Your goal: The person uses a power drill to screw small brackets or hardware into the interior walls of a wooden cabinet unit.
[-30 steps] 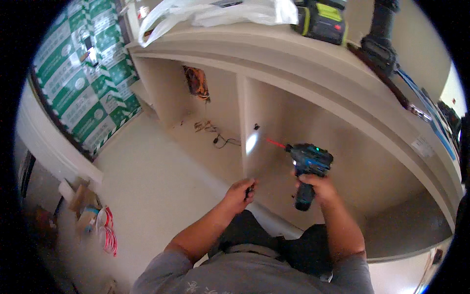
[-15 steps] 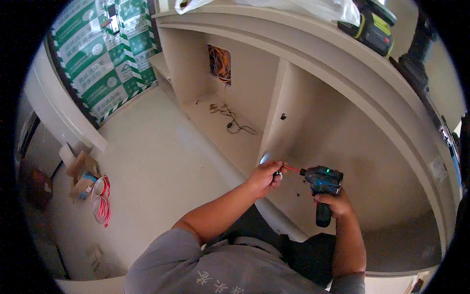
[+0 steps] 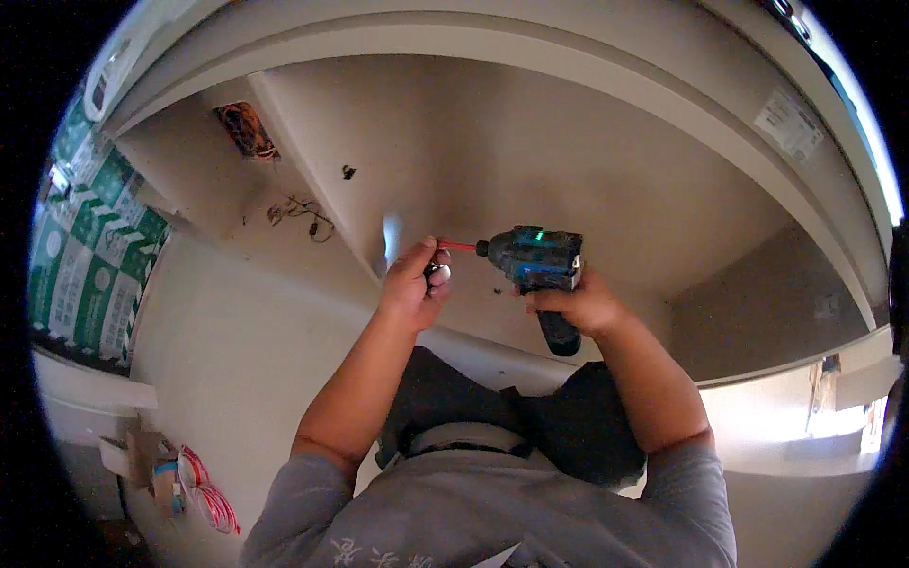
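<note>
1. With the right hand (image 3: pixel 581 305), grips the black handle (image 3: pixel 559 333) of a black-and-blue cordless drill (image 3: pixel 533 257), fingers wrapped firmly round it.
2. With the left hand (image 3: pixel 411 286), holds a small dark-and-silvery object (image 3: pixel 438 275) in curled fingers; cannot tell what kind.
3. Points the drill left, with its slim red bit (image 3: pixel 459 246) reaching the left thumb and forefinger; cannot tell whether touching.
4. Holds the drill before the right compartment of a pale beige cabinet (image 3: pixel 454 33), right of an upright beige divider (image 3: pixel 308 180) with a bright patch of light (image 3: pixel 391 237) just beyond the left hand.
5. On the far left, has a rectangular opening with orange wires (image 3: pixel 250 133), and nearer, a tangle of thin dark cable (image 3: pixel 314 227).
6. On the near left, has a brown cardboard box (image 3: pixel 145 452) beside a red-and-white coil (image 3: pixel 210 494); farther off, green-and-white printed sheeting (image 3: pixel 95 270).
</note>
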The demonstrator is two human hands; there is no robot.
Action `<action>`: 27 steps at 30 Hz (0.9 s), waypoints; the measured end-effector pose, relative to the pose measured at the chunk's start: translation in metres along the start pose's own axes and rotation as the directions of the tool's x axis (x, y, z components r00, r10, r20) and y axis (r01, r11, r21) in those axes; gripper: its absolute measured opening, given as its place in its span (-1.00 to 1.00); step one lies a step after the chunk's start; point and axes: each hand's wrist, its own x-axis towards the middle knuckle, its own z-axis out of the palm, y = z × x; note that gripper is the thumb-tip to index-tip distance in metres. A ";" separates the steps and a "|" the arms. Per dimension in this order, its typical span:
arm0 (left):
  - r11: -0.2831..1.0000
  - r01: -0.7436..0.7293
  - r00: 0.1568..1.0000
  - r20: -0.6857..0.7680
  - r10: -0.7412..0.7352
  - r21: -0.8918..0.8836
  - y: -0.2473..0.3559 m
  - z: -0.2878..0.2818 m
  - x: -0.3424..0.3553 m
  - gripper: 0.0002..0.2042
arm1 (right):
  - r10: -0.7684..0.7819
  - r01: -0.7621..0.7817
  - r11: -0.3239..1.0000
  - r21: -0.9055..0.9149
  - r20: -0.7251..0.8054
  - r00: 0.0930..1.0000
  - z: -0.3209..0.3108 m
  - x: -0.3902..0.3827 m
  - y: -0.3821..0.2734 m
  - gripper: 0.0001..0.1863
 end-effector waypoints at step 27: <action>-0.198 0.057 0.995 -0.041 0.087 0.979 -0.143 -0.198 0.176 -0.61 | 0.050 0.074 0.949 0.307 -0.377 0.925 0.048 -0.004 -0.004 -0.56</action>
